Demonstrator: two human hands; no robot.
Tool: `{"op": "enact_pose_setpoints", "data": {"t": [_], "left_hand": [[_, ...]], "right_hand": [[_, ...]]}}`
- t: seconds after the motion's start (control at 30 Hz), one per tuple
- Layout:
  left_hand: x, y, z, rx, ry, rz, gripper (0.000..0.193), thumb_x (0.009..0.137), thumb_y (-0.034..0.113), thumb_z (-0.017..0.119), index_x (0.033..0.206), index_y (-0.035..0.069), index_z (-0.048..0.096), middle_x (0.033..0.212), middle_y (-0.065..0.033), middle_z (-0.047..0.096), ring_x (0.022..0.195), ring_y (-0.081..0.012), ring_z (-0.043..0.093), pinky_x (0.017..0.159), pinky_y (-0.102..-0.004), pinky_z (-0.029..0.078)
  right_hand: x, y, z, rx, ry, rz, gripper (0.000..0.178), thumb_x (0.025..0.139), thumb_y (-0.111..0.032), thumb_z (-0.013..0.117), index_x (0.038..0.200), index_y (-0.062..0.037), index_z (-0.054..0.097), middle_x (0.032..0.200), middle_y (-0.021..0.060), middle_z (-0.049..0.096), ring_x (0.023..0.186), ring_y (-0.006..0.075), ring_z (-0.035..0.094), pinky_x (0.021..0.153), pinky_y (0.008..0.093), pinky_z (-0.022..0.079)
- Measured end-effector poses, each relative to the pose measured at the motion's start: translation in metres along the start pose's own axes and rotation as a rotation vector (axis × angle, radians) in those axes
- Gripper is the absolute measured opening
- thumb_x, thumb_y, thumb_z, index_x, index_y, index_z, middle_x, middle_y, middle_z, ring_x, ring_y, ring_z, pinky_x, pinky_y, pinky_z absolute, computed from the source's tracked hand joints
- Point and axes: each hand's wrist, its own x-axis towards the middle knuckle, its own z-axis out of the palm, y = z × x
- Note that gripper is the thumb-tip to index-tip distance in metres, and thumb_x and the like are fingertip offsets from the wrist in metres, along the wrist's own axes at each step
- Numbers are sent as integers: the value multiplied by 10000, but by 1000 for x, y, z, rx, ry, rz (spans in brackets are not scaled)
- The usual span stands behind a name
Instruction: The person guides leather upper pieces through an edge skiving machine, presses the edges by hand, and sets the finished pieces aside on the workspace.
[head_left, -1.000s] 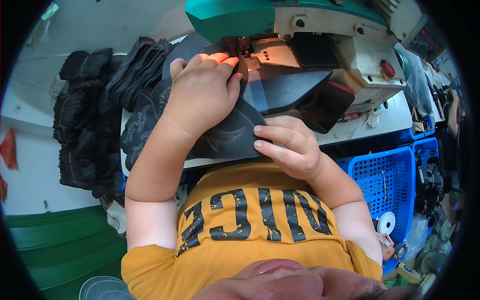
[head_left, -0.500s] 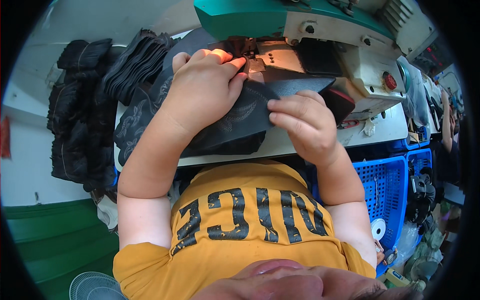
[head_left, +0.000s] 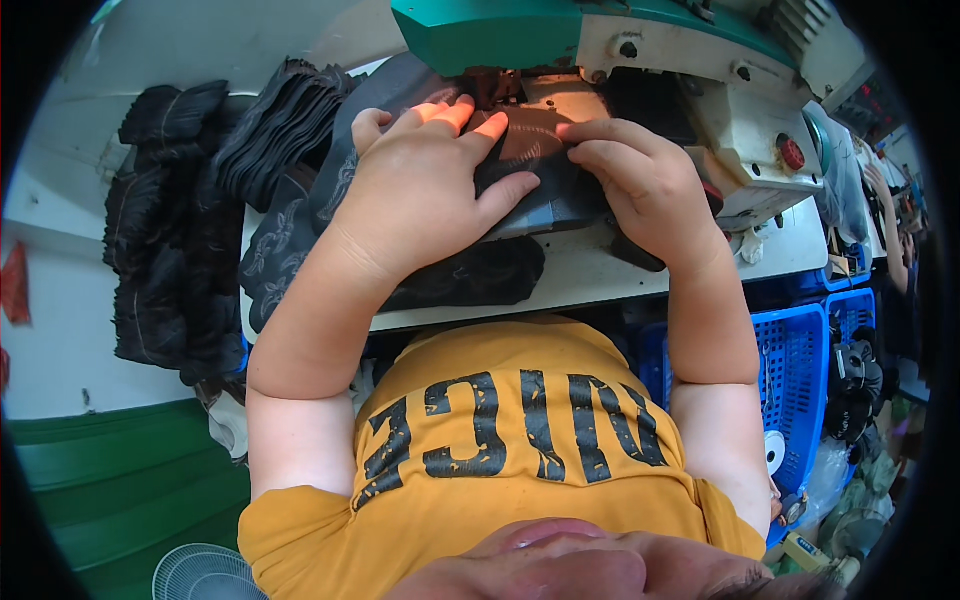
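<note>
A dark leather-like piece with stitched patterning lies on the sewing machine's bed, lit orange under the machine head. My left hand rests on its left part, fingers spread and thumb stretched out. At the piece's right edge, my right hand holds it between closed fingertips; the thumb's contact is partly hidden. The green and white sewing machine stands just beyond both hands, its needle area shadowed. More dark embroidered pieces lie beneath and left of my left forearm.
Stacked black pieces and tied black bundles stand at the left. Below the white table edge, a blue basket sits at right, holding a white spool. A fan is at lower left. Another person's arm shows far right.
My right hand has moved up and slightly right, toward the machine. The piece now lies flatter and turned under the head. My left hand's fingers have spread, its thumb swinging out to the right.
</note>
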Motion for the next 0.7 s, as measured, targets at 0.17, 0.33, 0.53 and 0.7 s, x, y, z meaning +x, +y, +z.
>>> {"op": "enact_pose_setpoints", "data": {"t": [0.17,0.33,0.53,0.7], "left_hand": [[2,-38,9,-91,-26,131,497,1005,485,669,1423,216,702,1502,-164,588,1394,-305,522,1177,-486,270],[6,-62,-4,-67,-63,227,396,1033,385,652,1406,270,720,1429,-96,619,1344,-280,534,1199,-506,259],[2,-54,-2,-107,-77,224,398,1023,358,672,1388,207,716,1428,-105,681,1329,-292,599,1265,-584,197],[1,-58,1,-112,-50,195,449,996,363,714,1372,118,699,1464,-100,660,1369,-294,578,1274,-552,207]], "right_hand": [[8,-4,5,-25,4,-73,211,818,34,700,1010,-42,747,1112,87,762,939,318,744,786,392,618],[9,-15,9,106,-59,-23,206,853,-20,782,1057,-48,775,1144,112,771,1018,320,736,860,398,596],[10,-11,12,80,-40,-84,154,867,-145,811,1016,-103,811,1083,24,781,1025,242,719,906,392,563],[12,-17,12,46,-94,-80,166,892,-197,799,1039,-124,821,1124,-12,787,1078,228,694,957,393,543]]}}
